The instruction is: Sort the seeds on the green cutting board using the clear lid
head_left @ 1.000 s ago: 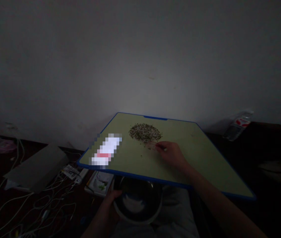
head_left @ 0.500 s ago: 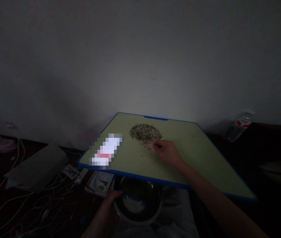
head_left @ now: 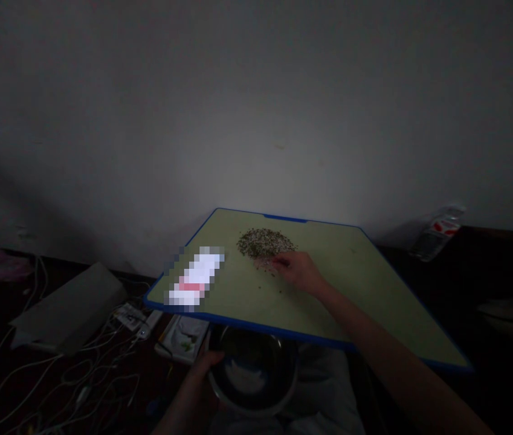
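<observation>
While the left hand (head_left: pixel 206 368) grips the bowl (head_left: pixel 254 368) below the board's (head_left: pixel 374 290) near edge, the right hand (head_left: pixel 300 272), fingertips bunched, its pinch unclear, touches the near side of the pile (head_left: pixel 263 240) toward the far edge, no writing legible.

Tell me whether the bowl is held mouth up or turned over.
Mouth up: the bowl shows its shiny inside to the camera, with the left hand at its side.

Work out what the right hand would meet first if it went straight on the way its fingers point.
Probably the near edge of the speckled pile, just beyond the right hand's fingertips; exact depth is unclear in this dim view.
</observation>
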A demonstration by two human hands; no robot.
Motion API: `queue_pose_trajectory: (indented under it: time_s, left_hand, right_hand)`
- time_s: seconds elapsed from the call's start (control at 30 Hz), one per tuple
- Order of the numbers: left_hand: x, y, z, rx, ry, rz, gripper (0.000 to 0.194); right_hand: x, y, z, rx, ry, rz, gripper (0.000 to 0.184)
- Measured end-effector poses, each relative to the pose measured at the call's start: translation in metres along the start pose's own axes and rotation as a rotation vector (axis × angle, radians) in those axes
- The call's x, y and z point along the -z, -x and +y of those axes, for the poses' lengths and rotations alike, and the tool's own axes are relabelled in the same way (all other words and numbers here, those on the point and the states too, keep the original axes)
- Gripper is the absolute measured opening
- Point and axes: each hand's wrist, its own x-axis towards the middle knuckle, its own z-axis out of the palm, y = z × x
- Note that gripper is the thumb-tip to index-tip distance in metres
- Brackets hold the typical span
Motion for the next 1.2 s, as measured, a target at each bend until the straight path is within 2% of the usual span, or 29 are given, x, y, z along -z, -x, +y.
queue_pose_trajectory:
  time_s: [0.17, 0.3, 0.4, 0.5, 0.6, 0.77, 0.87, 1.0, 1.2]
  left_hand:
    - [0.001, 0.0, 0.001, 0.032, 0.006, -0.026, 0.015]
    - [0.001, 0.0, 0.001, 0.025, 0.013, -0.03, 0.029]
    - [0.002, -0.001, 0.003, 0.076, 0.015, -0.024, 0.033]
    - [0.002, -0.001, 0.004, 0.103, 0.002, -0.024, 0.029]
    - [0.001, -0.001, 0.003, 0.031, 0.038, -0.025, 0.025]
    - [-0.004, 0.004, 0.0, 0.009, 0.062, -0.07, 0.037]
    - [-0.007, 0.006, -0.001, -0.009, 0.087, -0.079, 0.039]
    - [-0.009, 0.006, -0.001, -0.015, 0.061, -0.052, 0.034]
    - [-0.006, 0.004, 0.0, 0.004, 0.035, -0.054, 0.03]
  right_hand:
    - [0.005, 0.002, 0.0, 0.065, -0.029, -0.029, 0.02]
    - [0.007, 0.005, -0.001, 0.1, -0.082, -0.038, 0.019]
    - [0.009, 0.009, -0.002, 0.094, -0.117, -0.014, 0.018]
    - [0.015, 0.019, -0.002, 0.014, -0.138, 0.056, 0.019]
    - [0.025, 0.042, 0.002, -0.093, -0.122, 0.136, 0.023]
    - [0.034, 0.098, 0.013, -0.278, -0.031, 0.265, 0.028]
    - [0.03, 0.118, 0.011, -0.33, -0.058, 0.27, 0.03]
    - [0.019, 0.115, -0.005, -0.367, -0.183, 0.229, 0.03]
    - [0.006, 0.102, -0.024, -0.306, -0.307, 0.222, 0.027]
